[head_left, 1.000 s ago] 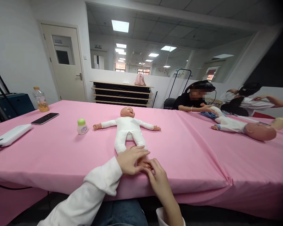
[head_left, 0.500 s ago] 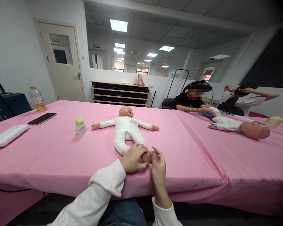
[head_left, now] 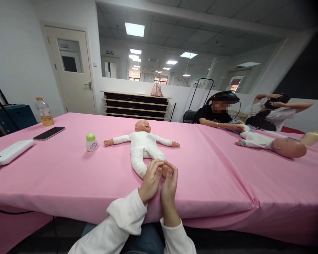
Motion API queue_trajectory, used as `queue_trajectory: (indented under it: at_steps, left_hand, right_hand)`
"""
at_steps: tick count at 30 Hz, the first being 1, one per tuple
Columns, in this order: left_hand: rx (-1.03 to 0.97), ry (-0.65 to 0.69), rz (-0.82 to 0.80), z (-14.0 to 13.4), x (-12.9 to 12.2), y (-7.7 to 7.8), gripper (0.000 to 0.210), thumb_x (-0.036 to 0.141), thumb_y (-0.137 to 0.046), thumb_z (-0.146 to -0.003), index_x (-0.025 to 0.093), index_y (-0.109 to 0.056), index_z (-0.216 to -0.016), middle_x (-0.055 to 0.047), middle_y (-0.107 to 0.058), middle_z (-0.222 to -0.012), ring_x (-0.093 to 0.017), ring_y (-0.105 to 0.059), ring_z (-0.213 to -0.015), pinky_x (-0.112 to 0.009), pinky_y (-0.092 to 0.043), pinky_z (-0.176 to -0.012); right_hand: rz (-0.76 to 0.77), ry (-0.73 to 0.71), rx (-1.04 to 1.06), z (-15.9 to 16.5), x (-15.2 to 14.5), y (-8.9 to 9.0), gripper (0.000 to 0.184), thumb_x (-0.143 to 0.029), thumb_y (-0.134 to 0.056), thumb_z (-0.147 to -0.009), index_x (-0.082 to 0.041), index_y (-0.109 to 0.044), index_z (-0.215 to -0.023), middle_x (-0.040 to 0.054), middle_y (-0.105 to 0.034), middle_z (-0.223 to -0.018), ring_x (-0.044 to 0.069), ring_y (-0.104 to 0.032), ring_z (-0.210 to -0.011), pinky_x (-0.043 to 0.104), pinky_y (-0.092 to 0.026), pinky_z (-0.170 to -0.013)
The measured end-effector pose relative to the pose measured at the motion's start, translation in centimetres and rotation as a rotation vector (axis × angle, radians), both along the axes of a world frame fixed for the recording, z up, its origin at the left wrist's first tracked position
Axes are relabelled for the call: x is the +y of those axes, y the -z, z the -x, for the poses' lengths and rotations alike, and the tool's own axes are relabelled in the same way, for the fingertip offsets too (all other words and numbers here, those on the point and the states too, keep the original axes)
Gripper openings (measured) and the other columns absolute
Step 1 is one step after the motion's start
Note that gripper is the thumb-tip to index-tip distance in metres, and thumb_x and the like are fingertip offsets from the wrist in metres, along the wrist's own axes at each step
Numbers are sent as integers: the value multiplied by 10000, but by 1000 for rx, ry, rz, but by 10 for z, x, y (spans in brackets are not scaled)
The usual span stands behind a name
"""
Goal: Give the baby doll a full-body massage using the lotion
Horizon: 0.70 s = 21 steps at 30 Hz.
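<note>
A baby doll [head_left: 143,143] with a white cloth body lies on its back, arms spread, its head away from me. Its bare foot [head_left: 165,170], sole toward me, sits between my two hands. My left hand [head_left: 151,179] is closed round the left side of the foot, thumb on the sole. From the other side my right hand [head_left: 170,181] wraps the foot, its thumb also against the sole. The doll's other foot is hidden behind my left hand. Left of the doll stands a small white bottle with a green cap [head_left: 91,143].
A pink cloth [head_left: 212,187] covers the table. To the left are a phone [head_left: 49,133], a white device [head_left: 12,153] and a drink bottle [head_left: 44,112]. Across on the right, a person [head_left: 217,111] handles another doll [head_left: 275,144] near a pump bottle [head_left: 311,137].
My right hand has moved left and now wraps the foot instead of pinching at its toes. My left thumb has shifted up onto the sole, and the foot now points up, sole toward me.
</note>
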<state>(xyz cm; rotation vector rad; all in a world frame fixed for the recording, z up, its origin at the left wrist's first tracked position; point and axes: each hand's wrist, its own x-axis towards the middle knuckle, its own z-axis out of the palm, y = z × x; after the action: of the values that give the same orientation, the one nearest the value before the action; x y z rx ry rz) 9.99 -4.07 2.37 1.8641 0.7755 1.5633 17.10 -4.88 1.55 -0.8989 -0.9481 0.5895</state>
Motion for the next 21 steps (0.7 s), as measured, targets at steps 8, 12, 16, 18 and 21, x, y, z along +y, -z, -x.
queue_trajectory:
  at_steps: [8,12,16,18,21]
  left_hand:
    - [53,-55,-58,0,-1,0,250,350,-466,-880,208,-537,-1073,-69,-542,-1142,-217,-434,-1127,-431,-331,-999]
    - [-43,-142,55,-7,-1,-4,243,364,-409,-905,185,-556,-829,-60,-574,-892,-191,-516,-895,-372,-420,-849]
    - [-45,-126,76,-6,-2,-3,274,352,-380,-918,183,-551,-784,-50,-581,-845,-178,-522,-855,-347,-418,-823]
    - [31,-124,31,-3,-4,-1,245,342,-407,-910,186,-567,-811,-46,-591,-870,-181,-520,-880,-353,-405,-834]
    - [190,-154,-24,3,-7,3,209,332,-435,-900,191,-586,-868,-48,-604,-930,-196,-517,-937,-369,-385,-849]
  right_hand:
    - [44,-211,285,4,-5,-11,390,-578,-403,-820,-222,-480,-958,67,-602,-1006,187,-590,-973,362,-481,-833]
    - [63,-164,157,15,-18,2,417,-496,-506,-802,-231,-419,-1112,102,-517,-1194,203,-517,-1107,382,-425,-929]
    - [61,-92,119,12,-17,8,379,-449,-584,-760,-196,-473,-1020,80,-561,-1041,192,-546,-989,349,-438,-872]
    - [44,-87,126,5,-14,10,311,-459,-578,-761,-193,-498,-901,31,-564,-866,157,-556,-824,295,-460,-747]
    - [48,-104,107,-7,-13,15,314,-489,-579,-748,-190,-484,-732,-22,-499,-687,114,-492,-638,244,-428,-612]
